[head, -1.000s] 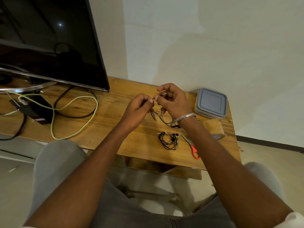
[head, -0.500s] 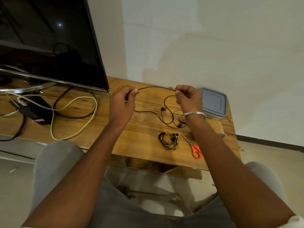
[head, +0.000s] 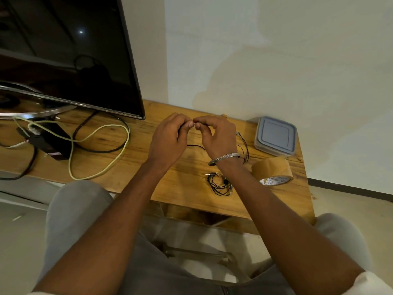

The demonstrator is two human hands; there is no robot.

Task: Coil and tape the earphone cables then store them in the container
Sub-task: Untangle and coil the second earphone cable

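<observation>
**Wooden table against a pale wall**

A wooden table [head: 180,188] stands against a plain, pale wall [head: 276,60] with soft shadow low down. A dark TV [head: 63,50] sits on it at far left, a small light reflected in its screen. At right, pale floor [head: 350,209] meets a dark skirting [head: 350,189].

A grey lidded container [head: 275,136] sits on the wooden table [head: 187,188]. To the left of the container, the person's left hand [head: 168,141] and right hand [head: 217,135] meet fingertip to fingertip above the wood. Each pinches a thin black earphone cable [head: 245,145], and its slack lies between the right wrist and the container. Just nearer the person than the container lies a brown tape roll [head: 271,170]. Nearer again and to the left lies a coiled earphone bundle [head: 219,185]. Far to the container's left stands a dark television [head: 63,50].
</observation>
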